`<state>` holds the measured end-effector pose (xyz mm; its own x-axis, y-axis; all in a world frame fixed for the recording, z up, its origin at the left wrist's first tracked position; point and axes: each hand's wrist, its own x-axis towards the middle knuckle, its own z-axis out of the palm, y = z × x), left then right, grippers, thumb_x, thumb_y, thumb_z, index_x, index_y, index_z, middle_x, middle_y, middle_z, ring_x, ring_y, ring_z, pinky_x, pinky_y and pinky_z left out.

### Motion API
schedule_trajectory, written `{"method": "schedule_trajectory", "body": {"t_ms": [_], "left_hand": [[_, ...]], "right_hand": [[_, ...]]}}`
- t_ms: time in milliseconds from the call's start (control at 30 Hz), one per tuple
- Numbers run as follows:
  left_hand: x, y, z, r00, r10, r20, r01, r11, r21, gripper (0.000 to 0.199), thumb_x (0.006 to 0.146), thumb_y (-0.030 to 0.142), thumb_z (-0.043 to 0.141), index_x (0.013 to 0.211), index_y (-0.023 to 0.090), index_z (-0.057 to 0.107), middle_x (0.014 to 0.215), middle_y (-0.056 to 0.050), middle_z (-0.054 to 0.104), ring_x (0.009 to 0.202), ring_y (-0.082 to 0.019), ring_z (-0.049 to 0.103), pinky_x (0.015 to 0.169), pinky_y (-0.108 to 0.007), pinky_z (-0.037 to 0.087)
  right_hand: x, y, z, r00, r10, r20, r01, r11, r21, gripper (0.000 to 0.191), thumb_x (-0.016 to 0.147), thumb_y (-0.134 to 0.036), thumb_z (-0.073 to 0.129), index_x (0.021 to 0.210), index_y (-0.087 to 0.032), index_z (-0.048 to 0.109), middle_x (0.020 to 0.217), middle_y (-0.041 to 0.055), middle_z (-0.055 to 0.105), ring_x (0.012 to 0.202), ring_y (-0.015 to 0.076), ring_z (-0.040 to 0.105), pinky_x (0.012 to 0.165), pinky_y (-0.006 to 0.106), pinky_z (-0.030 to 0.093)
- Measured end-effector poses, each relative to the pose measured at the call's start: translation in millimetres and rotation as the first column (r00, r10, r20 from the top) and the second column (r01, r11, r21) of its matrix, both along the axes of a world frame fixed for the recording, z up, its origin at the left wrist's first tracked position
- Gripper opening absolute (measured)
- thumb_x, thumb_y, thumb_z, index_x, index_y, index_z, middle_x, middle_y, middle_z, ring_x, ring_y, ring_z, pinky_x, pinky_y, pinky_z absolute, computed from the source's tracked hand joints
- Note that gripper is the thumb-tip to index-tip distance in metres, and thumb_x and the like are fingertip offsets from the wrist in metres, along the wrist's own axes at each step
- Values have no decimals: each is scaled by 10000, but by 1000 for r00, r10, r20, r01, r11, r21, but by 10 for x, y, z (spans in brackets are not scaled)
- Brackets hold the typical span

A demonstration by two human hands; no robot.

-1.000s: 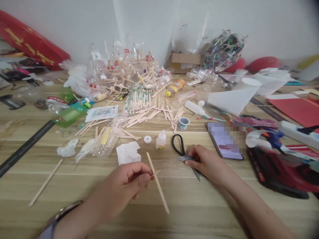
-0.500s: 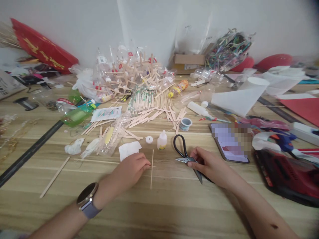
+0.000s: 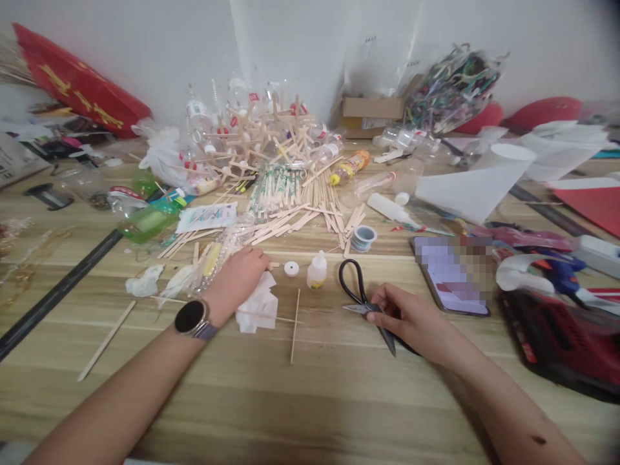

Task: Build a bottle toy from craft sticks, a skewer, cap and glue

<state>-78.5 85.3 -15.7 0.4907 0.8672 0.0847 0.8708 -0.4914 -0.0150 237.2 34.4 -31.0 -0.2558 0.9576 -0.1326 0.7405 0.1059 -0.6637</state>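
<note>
My right hand (image 3: 400, 316) grips a pair of black-handled scissors (image 3: 359, 281), whose blades are spread apart near the table. My left hand (image 3: 242, 281), with a watch (image 3: 190, 317) on its wrist, reaches over white tissue paper (image 3: 261, 314) and a clear plastic bottle. Its fingertips are by the end of a wooden craft stick, and whether they hold anything is hidden. Between my hands a thin wooden stick (image 3: 295, 329) lies across another thin stick that runs over the tissue. A small glue bottle (image 3: 317, 270) stands beyond them, beside a white round cap (image 3: 291, 268).
Behind my hands is a heap of craft sticks (image 3: 290, 223) and plastic bottles. A blue wire spool (image 3: 363, 237) and a phone (image 3: 450, 274) are to the right, with a red-black tool case (image 3: 557, 342). A single craft stick (image 3: 107, 339) lies at left.
My left hand has left the crossed thin sticks and moved away from me and leftward, over the tissue. My right hand still holds the scissors in about the same place.
</note>
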Motion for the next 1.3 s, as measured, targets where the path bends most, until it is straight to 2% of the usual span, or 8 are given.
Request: {"method": "schedule_trajectory", "body": {"t_ms": [367, 467, 567, 700, 833, 1000, 1100, 1300], "left_hand": [[100, -83, 399, 951, 53, 305, -102, 984, 146, 197, 954, 187, 386, 972, 172, 582, 990, -84, 675, 948, -217, 607, 856, -364, 479], [246, -427, 537, 477, 261, 839, -193, 963, -189, 81, 895, 274, 523, 860, 208, 553, 815, -1, 682, 747, -157, 646, 710, -282, 514], [426, -811, 440, 269, 594, 758, 204, 734, -647, 76, 809, 251, 600, 770, 206, 553, 637, 24, 660, 592, -138, 632, 580, -249, 493], [621, -1067, 58, 257, 784, 565, 452, 419, -788, 181, 736, 257, 661, 735, 198, 490, 623, 43, 593, 582, -130, 626, 568, -249, 493], [674, -1043, -140, 336, 735, 588, 343, 486, -804, 119, 804, 251, 575, 903, 187, 556, 732, 21, 601, 553, -110, 582, 523, -236, 464], [587, -1013, 47, 484, 512, 709, 14, 806, -591, 365, 864, 258, 549, 1229, 240, 559, 1257, -93, 607, 811, -175, 627, 706, -302, 493], [364, -926, 237, 558, 359, 748, -121, 927, -355, 185, 891, 305, 542, 1007, 247, 675, 963, -48, 701, 709, -173, 594, 693, -287, 460], [-522, -412, 418, 685, 682, 256, -701, 713, -21, 271, 910, 307, 423, 932, 207, 674, 908, -62, 721, 796, -225, 627, 657, -282, 387]], "right_hand": [[38, 24, -7, 999, 3, -40, -4, 999, -33, 219, 794, -424, 544, 858, -220, 595, 674, -12, 513, 631, 170, 493, 567, 272, 396], [59, 27, 17, 999, 18, -49, -20, 999, -44, 251, 823, -461, 514, 752, -224, 558, 651, -12, 496, 615, 164, 466, 540, 259, 386], [73, 35, 21, 999, 16, -49, -17, 999, -35, 286, 823, -492, 511, 716, -227, 523, 619, -25, 463, 586, 156, 449, 531, 257, 387], [70, 43, -30, 1000, -6, -25, 6, 1000, -7, 298, 807, -515, 532, 751, -224, 567, 610, -18, 503, 568, 160, 474, 520, 265, 387], [66, 56, -110, 997, -74, -7, 74, 995, 68, 317, 796, -521, 549, 834, -220, 643, 659, 16, 604, 586, 189, 539, 541, 299, 422], [87, 93, -195, 993, -114, 8, 112, 985, 129, 328, 794, -498, 553, 904, -218, 685, 764, 56, 692, 708, 245, 633, 603, 343, 479], [101, 109, -239, 991, -134, 11, 131, 981, 142, 343, 793, -512, 556, 911, -221, 694, 793, 63, 709, 717, 252, 645, 591, 348, 489], [95, 104, -253, 992, -126, 24, 121, 981, 150, 339, 780, -507, 563, 920, -228, 696, 800, 64, 709, 720, 262, 650, 605, 368, 505]]}}
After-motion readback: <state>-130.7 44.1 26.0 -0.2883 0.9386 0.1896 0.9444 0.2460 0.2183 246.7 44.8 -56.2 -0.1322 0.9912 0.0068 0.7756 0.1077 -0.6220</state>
